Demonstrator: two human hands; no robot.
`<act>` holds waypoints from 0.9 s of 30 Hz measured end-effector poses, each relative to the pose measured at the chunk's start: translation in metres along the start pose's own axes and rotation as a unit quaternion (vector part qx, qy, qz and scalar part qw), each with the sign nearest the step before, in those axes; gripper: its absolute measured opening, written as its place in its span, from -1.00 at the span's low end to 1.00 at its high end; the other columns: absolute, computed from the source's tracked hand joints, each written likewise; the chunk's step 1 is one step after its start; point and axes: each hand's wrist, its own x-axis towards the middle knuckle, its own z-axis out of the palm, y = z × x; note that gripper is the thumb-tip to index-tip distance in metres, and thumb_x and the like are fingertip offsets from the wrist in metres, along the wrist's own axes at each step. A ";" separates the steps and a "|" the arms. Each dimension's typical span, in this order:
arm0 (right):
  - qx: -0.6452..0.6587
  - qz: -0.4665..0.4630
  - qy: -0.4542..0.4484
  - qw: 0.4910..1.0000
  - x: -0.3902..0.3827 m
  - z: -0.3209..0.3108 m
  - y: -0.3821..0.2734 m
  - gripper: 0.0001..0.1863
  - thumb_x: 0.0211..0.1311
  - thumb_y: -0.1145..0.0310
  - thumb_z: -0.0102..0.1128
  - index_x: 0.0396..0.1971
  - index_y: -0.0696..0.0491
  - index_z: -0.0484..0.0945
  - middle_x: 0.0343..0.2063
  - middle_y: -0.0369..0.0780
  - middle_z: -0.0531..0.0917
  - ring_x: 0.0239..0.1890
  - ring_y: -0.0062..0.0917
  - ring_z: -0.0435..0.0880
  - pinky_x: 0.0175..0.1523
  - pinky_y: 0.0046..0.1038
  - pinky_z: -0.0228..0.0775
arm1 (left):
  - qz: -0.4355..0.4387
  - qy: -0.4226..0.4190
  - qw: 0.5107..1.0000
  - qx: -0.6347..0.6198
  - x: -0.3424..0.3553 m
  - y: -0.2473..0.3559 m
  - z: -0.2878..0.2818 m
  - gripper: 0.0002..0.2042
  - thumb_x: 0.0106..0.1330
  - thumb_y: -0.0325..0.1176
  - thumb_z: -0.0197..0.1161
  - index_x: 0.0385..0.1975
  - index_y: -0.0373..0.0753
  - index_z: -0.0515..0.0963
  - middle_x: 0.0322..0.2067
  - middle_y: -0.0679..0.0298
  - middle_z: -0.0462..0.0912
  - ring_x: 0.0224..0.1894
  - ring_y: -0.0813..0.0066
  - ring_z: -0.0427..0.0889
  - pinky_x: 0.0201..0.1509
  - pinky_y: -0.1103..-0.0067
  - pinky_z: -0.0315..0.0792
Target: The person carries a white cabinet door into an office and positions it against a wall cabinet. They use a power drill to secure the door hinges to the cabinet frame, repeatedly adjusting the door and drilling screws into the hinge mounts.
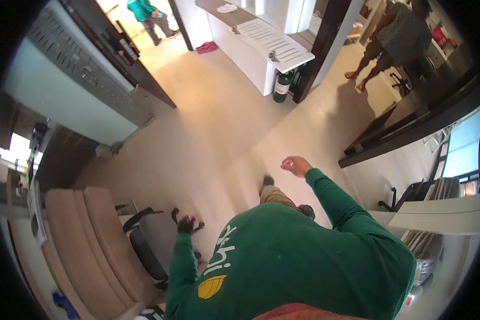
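Note:
My right hand (297,166) hangs over the pale floor ahead of my body, its fingers curled inward. Whatever may be inside those fingers is too small to make out. Low on the left, my left hand (186,224) looks dark, with a small red spot at its edge. Its fingers cannot be told apart. Nearest to that hand is a grey office chair (161,234) with dark armrests. Both arms wear green sleeves, and one of my shoes (268,181) shows on the floor below.
A beige sofa (85,240) stands left. A white cabinet (240,50) with a slatted panel (280,45) is ahead, a green canister (282,87) beside it. A pink cloth (207,48) lies near a doorway. Two other people (145,15) (397,40) stand farther off. Dark-framed doors flank the floor.

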 end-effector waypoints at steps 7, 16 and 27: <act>0.234 -0.022 0.167 0.958 0.167 -0.138 0.019 -0.73 0.28 0.25 0.28 -0.17 0.13 0.67 -0.36 -0.26 0.72 -0.31 -0.58 0.63 -0.09 -0.51 0.48 | -0.097 -0.011 0.895 -0.436 0.317 0.208 -0.061 -0.63 0.33 -0.12 0.25 -0.01 -0.25 0.56 -0.24 0.28 0.66 -0.30 0.47 0.64 -0.29 0.60 0.48; 0.045 -0.016 0.325 0.945 0.449 -0.401 -0.019 -0.47 0.23 -0.02 0.30 -0.03 0.15 0.62 -0.18 -0.07 0.72 -0.10 -0.38 0.69 0.05 -0.38 0.47 | -0.066 -0.219 0.833 -0.504 0.502 0.501 -0.033 -0.41 0.28 0.15 0.30 0.20 -0.02 0.40 -0.10 0.32 0.61 -0.08 0.45 0.56 -0.07 0.41 0.45; -0.107 0.170 0.271 0.941 0.632 -0.472 0.012 -0.16 0.18 -0.23 0.21 0.22 0.20 0.43 0.18 0.15 0.47 0.26 -0.03 0.43 0.34 -0.17 0.27 | -0.200 -0.262 0.725 -0.604 0.794 0.673 0.043 -0.07 0.14 0.44 0.21 0.40 -0.02 0.13 0.15 -0.02 0.44 0.05 0.00 0.52 0.12 0.02 0.45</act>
